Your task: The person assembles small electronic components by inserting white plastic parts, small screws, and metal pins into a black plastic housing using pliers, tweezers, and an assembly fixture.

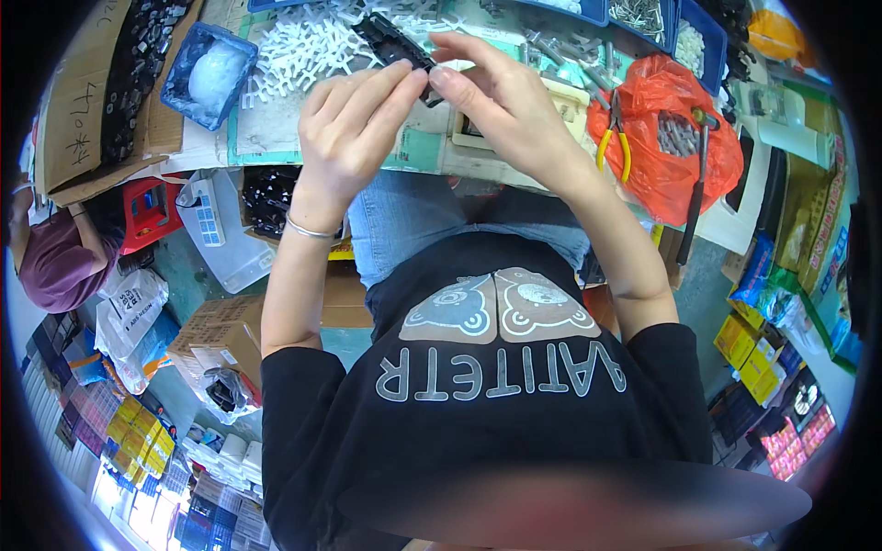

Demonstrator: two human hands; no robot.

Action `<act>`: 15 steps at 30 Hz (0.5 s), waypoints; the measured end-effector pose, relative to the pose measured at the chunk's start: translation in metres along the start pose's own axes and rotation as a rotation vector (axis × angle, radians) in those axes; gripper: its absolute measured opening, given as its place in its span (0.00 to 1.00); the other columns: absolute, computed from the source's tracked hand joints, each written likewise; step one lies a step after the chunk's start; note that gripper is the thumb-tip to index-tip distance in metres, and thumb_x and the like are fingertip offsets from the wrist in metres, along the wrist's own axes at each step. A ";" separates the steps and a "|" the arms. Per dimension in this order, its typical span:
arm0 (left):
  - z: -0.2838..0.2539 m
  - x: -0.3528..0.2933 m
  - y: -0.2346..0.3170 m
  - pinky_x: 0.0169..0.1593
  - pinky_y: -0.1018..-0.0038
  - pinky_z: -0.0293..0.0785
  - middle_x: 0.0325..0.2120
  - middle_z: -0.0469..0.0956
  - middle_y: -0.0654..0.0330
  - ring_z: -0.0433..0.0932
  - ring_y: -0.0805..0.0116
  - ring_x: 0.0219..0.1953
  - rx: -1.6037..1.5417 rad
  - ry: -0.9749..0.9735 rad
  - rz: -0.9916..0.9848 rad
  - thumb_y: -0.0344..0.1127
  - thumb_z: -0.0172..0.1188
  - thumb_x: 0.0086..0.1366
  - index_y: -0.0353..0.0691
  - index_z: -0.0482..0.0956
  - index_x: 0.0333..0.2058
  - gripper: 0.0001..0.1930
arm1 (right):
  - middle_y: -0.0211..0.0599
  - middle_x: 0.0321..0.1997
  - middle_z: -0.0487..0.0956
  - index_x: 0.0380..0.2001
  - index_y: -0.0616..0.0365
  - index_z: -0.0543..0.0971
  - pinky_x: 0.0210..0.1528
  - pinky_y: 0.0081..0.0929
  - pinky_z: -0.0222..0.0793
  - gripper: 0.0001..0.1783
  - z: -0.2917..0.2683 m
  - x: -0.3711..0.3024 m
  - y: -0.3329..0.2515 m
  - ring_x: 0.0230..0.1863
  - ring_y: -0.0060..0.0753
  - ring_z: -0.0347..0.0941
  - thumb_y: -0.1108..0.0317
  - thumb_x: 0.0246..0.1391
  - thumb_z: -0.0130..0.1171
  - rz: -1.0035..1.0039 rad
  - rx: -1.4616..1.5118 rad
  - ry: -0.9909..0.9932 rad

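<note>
My left hand (344, 129) grips a long, narrow black plastic part (390, 41) above the table, its fingers pressed along the lower end. The part is tilted, its far end pointing up and left, and its hollow inner side shows. From the right, my right hand (501, 101) holds the same part's edge near the lower end, with thumb and forefinger curved round it. Small details inside the part are too fine to make out. Just behind it lies a spread heap of white branched plastic pieces (299, 55).
At left stand a blue tray (175, 101) with a clear bag and a cardboard box (78, 101) of small black parts. Right of my hands are yellow-handled pliers (625, 156), a red plastic bag (726, 170) of metal pieces and a hammer-like tool (695, 197). Another person (69, 253) sits far left.
</note>
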State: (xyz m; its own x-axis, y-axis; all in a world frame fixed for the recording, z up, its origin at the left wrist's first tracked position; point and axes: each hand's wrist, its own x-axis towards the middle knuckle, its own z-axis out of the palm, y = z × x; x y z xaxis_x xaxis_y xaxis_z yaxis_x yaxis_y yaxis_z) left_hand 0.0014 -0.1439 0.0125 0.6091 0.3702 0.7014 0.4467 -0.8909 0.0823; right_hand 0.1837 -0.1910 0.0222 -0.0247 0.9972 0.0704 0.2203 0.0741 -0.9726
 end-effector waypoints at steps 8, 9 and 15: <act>-0.011 0.005 0.059 0.39 0.79 0.75 0.33 0.76 0.52 0.78 0.69 0.36 -1.421 0.459 -0.979 0.22 0.61 0.57 0.34 0.66 0.39 0.14 | 0.46 0.43 0.75 0.45 0.63 0.74 0.38 0.23 0.69 0.20 -0.040 -0.024 -0.011 0.39 0.34 0.74 0.58 0.55 0.55 -0.313 -0.456 -0.053; -0.009 0.001 0.058 0.40 0.80 0.74 0.35 0.75 0.52 0.77 0.70 0.38 -1.466 0.365 -1.062 0.22 0.61 0.57 0.34 0.65 0.39 0.14 | 0.47 0.40 0.77 0.43 0.63 0.75 0.35 0.21 0.70 0.19 -0.041 -0.034 -0.012 0.36 0.32 0.75 0.59 0.55 0.56 -0.100 -0.304 -0.109; 0.001 -0.003 0.062 0.44 0.69 0.70 0.40 0.78 0.57 0.76 0.62 0.42 -0.474 -0.120 -0.281 0.28 0.68 0.45 0.38 0.77 0.35 0.16 | 0.35 0.24 0.76 0.38 0.65 0.77 0.26 0.20 0.63 0.15 -0.062 -0.079 -0.013 0.25 0.18 0.69 0.62 0.55 0.57 0.263 -0.226 -0.103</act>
State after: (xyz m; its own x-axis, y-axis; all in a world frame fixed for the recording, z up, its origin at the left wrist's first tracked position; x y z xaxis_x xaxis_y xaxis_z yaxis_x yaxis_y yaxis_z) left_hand 0.0277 -0.2003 0.0148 0.5916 0.6129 0.5239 0.2760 -0.7644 0.5826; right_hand 0.2435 -0.2704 0.0427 -0.0337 0.9772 -0.2095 0.4418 -0.1734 -0.8802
